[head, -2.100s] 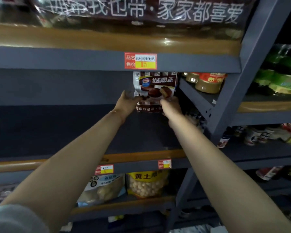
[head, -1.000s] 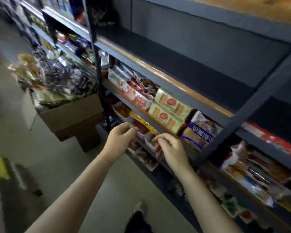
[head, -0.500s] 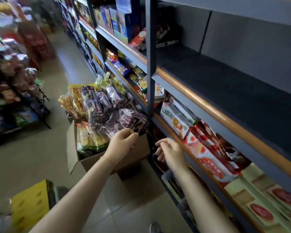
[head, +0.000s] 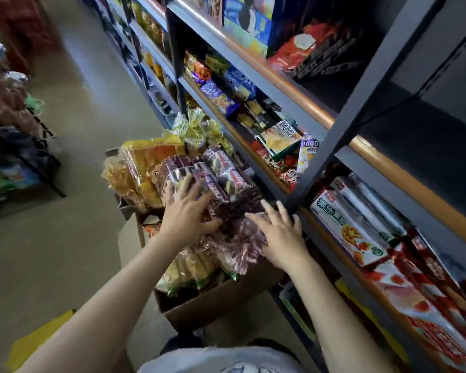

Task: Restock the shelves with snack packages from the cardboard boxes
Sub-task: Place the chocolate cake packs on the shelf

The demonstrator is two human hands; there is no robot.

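Note:
A cardboard box stands on the floor against the shelving, heaped with snack packages. On top lie dark brown packs with shiny wrappers; orange-yellow bags fill its left side. My left hand lies spread on the brown packs, fingers apart and touching the wrappers. My right hand reaches over the crinkled pinkish wrapper at the box's right side, fingers spread. Neither hand has closed on a pack. The empty dark shelf is at upper right.
Grey shelving runs along the right, stocked with biscuit boxes and snack bags. A yellow object lies on the floor at lower left. A rack of goods stands across the aisle on the left.
My view swung from the shelf down to the box. Both hands, which hovered half curled in front of it, have moved forward and spread onto the packs on top.

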